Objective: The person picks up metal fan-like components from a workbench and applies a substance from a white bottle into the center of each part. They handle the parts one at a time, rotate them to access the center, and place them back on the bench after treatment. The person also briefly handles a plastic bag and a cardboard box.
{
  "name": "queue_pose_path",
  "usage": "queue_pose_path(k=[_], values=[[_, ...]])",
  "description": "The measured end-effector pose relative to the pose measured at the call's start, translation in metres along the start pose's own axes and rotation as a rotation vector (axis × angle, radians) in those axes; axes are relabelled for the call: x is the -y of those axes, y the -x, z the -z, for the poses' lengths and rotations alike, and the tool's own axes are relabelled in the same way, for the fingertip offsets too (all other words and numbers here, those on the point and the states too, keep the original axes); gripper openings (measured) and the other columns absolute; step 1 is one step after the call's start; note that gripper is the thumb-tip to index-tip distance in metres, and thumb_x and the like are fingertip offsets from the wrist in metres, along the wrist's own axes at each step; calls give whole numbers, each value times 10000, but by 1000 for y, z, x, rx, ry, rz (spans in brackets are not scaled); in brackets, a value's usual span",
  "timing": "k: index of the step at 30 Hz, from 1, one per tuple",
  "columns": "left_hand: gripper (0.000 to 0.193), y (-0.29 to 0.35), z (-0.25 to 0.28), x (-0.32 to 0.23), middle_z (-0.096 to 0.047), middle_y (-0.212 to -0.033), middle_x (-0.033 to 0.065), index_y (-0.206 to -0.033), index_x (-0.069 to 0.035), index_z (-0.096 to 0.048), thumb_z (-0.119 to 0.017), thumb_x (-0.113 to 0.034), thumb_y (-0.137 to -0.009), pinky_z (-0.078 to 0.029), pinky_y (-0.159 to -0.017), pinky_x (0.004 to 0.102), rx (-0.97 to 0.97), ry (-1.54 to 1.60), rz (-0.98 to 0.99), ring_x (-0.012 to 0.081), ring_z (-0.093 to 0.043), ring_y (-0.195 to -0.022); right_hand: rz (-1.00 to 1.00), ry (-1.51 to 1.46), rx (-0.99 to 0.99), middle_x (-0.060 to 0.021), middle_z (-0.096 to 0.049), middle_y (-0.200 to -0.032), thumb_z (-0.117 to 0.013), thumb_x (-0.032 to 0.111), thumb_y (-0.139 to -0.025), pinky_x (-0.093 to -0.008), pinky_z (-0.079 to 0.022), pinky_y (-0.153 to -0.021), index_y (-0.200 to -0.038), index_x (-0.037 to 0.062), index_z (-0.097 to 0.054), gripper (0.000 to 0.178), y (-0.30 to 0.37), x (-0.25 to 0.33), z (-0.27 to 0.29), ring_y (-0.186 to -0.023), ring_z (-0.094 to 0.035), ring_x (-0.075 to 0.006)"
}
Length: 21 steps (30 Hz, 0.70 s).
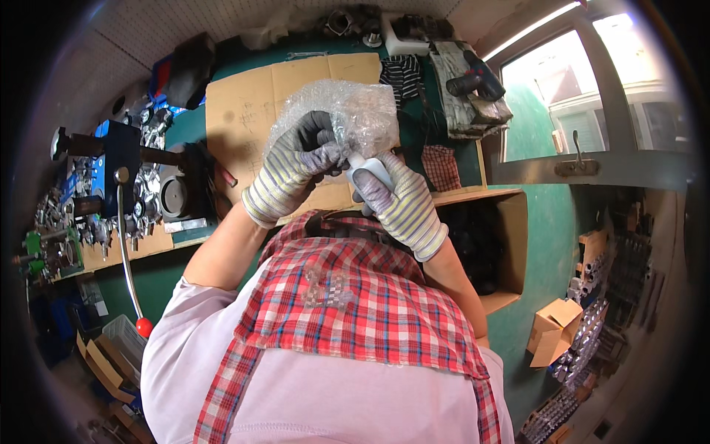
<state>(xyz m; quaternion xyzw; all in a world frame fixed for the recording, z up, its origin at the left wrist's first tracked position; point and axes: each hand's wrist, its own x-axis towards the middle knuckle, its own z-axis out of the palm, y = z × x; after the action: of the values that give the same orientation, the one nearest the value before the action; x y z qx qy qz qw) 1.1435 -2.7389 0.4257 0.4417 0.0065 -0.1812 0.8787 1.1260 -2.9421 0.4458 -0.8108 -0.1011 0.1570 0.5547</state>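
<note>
My left fingers [316, 126] pinch a gathered part of the clear bubble wrap [372, 111], just above the centre of the frame, I think to steady it beside the white piece [375, 172]. My right fingers [373, 192] are closed around that piece, thumb laid over its face, seemingly so its narrow end points toward the wrap; whether that end goes inside, I cannot tell. Below lies a cardboard sheet [237, 111], probably there to protect the green desk [226, 69]. At upper right a drill [482, 80] rests on a stack [460, 111], likely to free the middle. A press [118, 155] with a red-knobbed lever stands at the left. A bright window [555, 85] fills the upper right, and an open box [555, 331] sits at lower right.
</note>
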Motion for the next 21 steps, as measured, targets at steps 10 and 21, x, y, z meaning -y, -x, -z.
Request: queue_pose_path(k=[10, 21], values=[[355, -7, -21, 15, -544, -898, -38, -968, -106, -516, -825, -56, -799, -466, -723, 215, -43, -276, -213, 70, -537, -812, -24, 35, -83, -41, -653, -699, -659, 321, -961, -248, -475, -516, -1027, 24, -618, 307, 26, -8, 5, -558, -604, -85], [226, -29, -7, 13, -534, -830, -18, -908, -105, -504, -718, -39, -880, -420, -682, 232, -216, -250, -352, 88, -491, -754, -136, -139, -142, -19, -642, -711, -645, 286, -972, -218, -456, -502, -1012, 33, -615, 257, 28, -1, 6, -553, -575, -60]])
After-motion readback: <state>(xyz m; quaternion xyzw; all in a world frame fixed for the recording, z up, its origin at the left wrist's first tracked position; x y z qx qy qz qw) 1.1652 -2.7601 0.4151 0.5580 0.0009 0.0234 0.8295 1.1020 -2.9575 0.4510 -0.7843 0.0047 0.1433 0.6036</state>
